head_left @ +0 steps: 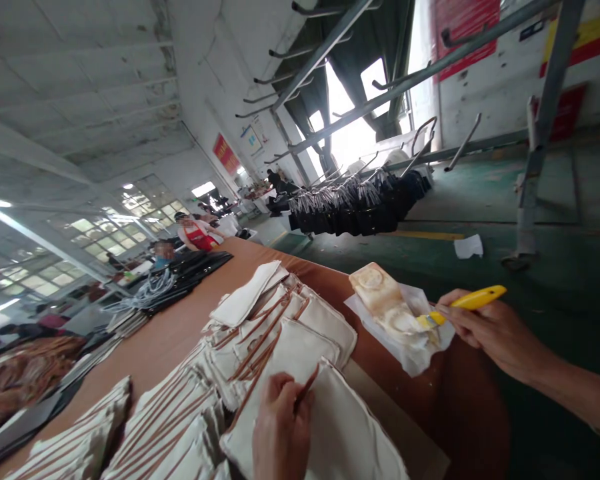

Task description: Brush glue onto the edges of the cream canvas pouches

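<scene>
My left hand (280,427) pinches a thin brown strap (307,385) on a cream fabric pouch (345,433) at the near end of a brown table (170,333). My right hand (490,330) holds a yellow-handled brush (473,300), its tip resting in a glue-smeared tray (390,307) lined with white paper at the table's right edge. Several more cream pouches with brown straps (270,320) lie overlapped in rows between and beyond my hands.
Black bags and grey cords (180,273) lie farther along the table. Other people (195,233) work at its far end. A rack of dark hanging bags (360,200) stands on the green floor, with a metal frame post (545,127) to the right. White paper (469,247) lies on the floor.
</scene>
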`<state>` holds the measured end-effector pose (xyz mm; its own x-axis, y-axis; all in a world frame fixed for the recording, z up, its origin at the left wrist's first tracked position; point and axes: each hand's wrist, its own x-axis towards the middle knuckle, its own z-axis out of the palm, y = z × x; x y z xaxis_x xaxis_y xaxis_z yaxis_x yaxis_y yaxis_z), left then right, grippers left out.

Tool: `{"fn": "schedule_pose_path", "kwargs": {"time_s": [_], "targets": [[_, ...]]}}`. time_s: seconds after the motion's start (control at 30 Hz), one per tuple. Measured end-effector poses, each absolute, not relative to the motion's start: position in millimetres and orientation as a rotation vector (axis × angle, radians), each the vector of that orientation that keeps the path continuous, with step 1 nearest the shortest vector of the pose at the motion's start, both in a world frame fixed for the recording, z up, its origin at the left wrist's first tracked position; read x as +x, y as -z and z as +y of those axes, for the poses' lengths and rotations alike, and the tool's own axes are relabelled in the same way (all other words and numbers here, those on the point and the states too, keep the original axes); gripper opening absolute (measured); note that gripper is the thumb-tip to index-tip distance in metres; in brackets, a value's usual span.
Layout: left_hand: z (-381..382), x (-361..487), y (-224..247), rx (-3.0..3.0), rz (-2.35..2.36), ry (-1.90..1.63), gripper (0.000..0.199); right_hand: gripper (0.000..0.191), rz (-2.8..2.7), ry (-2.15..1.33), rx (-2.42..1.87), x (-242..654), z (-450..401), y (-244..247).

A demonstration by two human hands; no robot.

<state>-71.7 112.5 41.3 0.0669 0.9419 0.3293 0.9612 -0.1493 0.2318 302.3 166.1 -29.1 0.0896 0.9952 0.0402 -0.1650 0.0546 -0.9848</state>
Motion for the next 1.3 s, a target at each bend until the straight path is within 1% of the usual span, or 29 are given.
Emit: {"fn": "schedule_pose_path", "kwargs": {"time_s": [0.17, 0.23, 0.33, 0.43, 0.47, 0.53, 0.63, 0.73, 0.87, 0.97, 1.07, 1.17, 1.3], "targets": [[158.2, -48.7, -18.8, -2.360, -2.172, -0.035, 0.009, 0.031, -1.338, -0.999, -1.184, 301.9, 185.9, 20.3], [169.9, -37.1, -9.7, -2.368, -2.154, -0.209, 0.009, 0.029, -1.467, -0.911, -1.218, 300.5, 194.7, 20.4], [177.5, -23.0, 1.1, -2.350, -2.122, -0.282, 0.017, 0.024, -1.561, -0.870, -1.204, 295.3, 206.4, 25.8], [179.3, -14.7, 7.7, -2.328, -2.120, -0.335, 0.031, 0.020, -1.645, -0.851, -1.182, 289.8, 214.5, 34.5], [179.3, -12.8, 9.0, -2.328, -2.123, -0.349, 0.033, 0.020, -1.666, -0.843, -1.178, 288.9, 216.0, 36.8], [178.7, -9.2, 11.0, -2.345, -2.119, -0.363, 0.029, 0.020, -1.689, -0.821, -1.174, 289.1, 217.0, 39.1], [177.2, -4.1, 13.3, -2.371, -2.111, -0.352, 0.021, 0.020, -1.702, -0.781, -1.166, 293.1, 213.4, 37.3], [175.5, -1.7, 15.4, -2.372, -2.139, -0.322, 0.018, 0.020, -1.761, -0.749, -1.115, 299.5, 203.3, 33.8], [171.6, -4.4, 17.4, -2.407, -2.191, -0.279, 0.019, 0.017, -1.929, -0.724, -0.970, 309.2, 181.9, 30.2], [168.6, -8.0, 17.2, -2.433, -2.265, -0.203, 0.023, 0.019, -2.001, -0.659, -0.893, 312.5, 170.3, 28.5], [167.5, -12.6, 14.5, -2.465, -2.341, -0.042, 0.023, 0.016, -1.846, -0.586, -1.016, 310.7, 168.9, 32.6], [165.4, -19.7, 10.2, -2.536, -2.397, 0.144, 0.014, 0.021, -1.661, -0.661, -1.230, 311.0, 171.7, 43.9], [154.4, -29.4, 5.0, -2.669, -2.478, 0.426, 0.021, 0.028, -1.483, -0.774, -1.381, 317.7, 168.7, 48.7]]}}
